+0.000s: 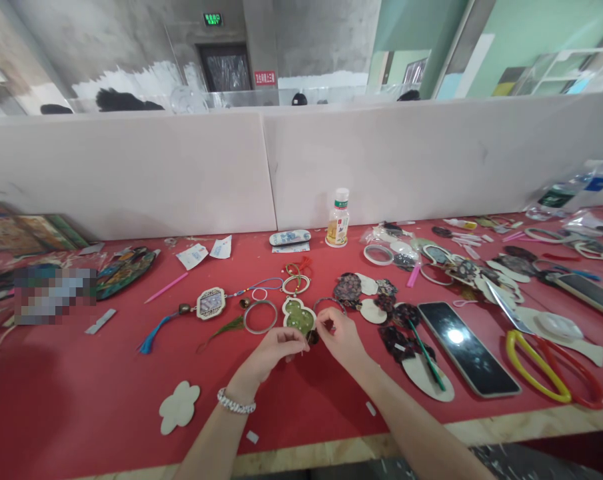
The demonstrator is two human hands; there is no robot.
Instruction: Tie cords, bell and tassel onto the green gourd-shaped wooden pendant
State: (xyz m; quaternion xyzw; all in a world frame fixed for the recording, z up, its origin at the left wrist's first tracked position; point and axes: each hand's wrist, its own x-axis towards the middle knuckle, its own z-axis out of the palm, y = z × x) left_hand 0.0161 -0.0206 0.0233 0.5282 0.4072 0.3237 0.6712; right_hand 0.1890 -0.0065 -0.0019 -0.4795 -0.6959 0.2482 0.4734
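A green gourd-shaped pendant (pixel 297 315) with a cream rim lies flat in front of me, a ring and a red knotted cord above it. My left hand (pixel 274 345), with a beaded bracelet (pixel 236 402) on its wrist, pinches a thin cord at the pendant's lower end. My right hand (pixel 344 337) is closed in a pinch at the pendant's lower right; what its fingertips hold is too small to make out. A small dark bead (pixel 312 337) shows between the hands. To the left are a grey ring (pixel 260 317) and a framed pendant (pixel 211 304) with a blue tassel (pixel 155 333).
At right lie a phone (pixel 468 347), large scissors (pixel 541 360) with yellow and red handles, and dark flower-shaped pieces (pixel 348 287). A bottle (pixel 338 220) stands by the white partition (pixel 181 173). A cream flower-shaped piece (pixel 180 407) lies at front left, a pink pen (pixel 166 288) behind it.
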